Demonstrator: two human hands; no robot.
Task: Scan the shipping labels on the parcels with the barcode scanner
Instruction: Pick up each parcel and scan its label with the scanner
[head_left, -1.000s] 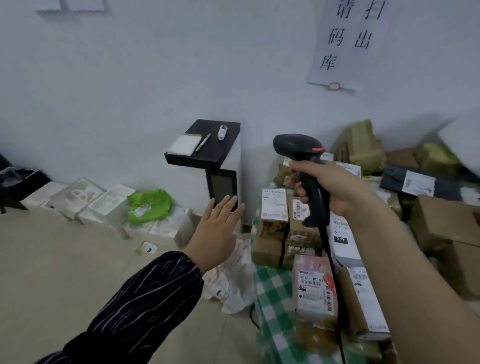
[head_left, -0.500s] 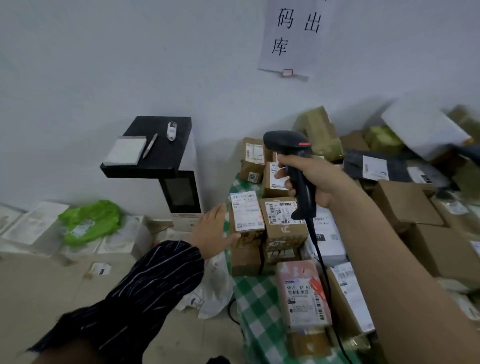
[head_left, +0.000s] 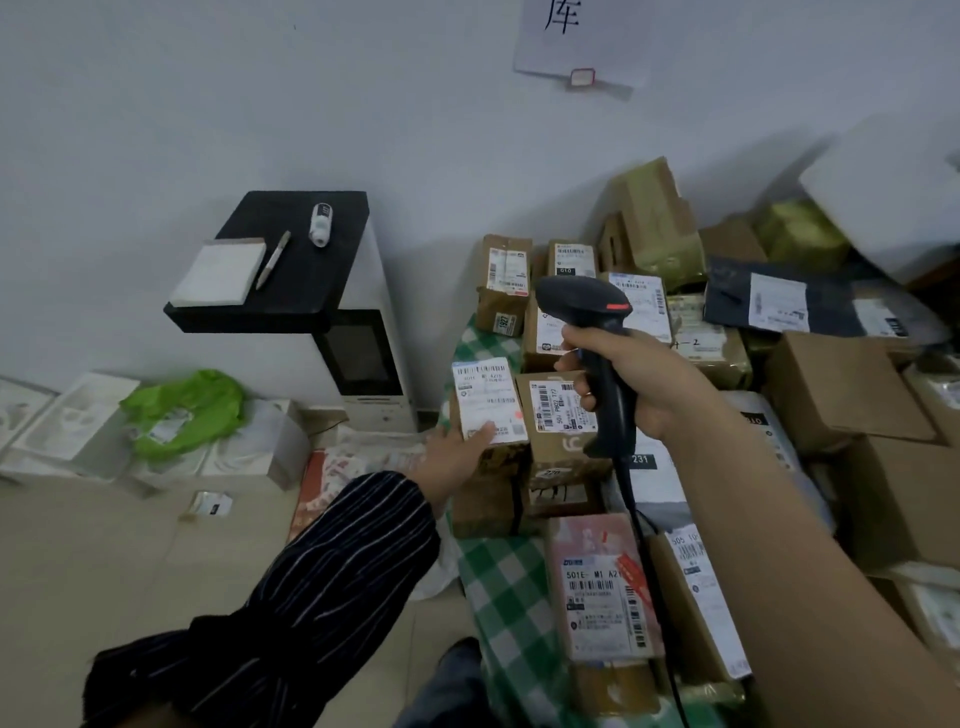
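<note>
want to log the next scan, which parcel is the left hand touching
The brown parcel at the left edge of the pile: the left hand touches its white label, no other.

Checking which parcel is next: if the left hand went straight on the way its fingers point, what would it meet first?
The small brown parcel with the white label. The left hand points up and right at it, fingertips seemingly on the label's lower edge, though depth is unclear.
</note>
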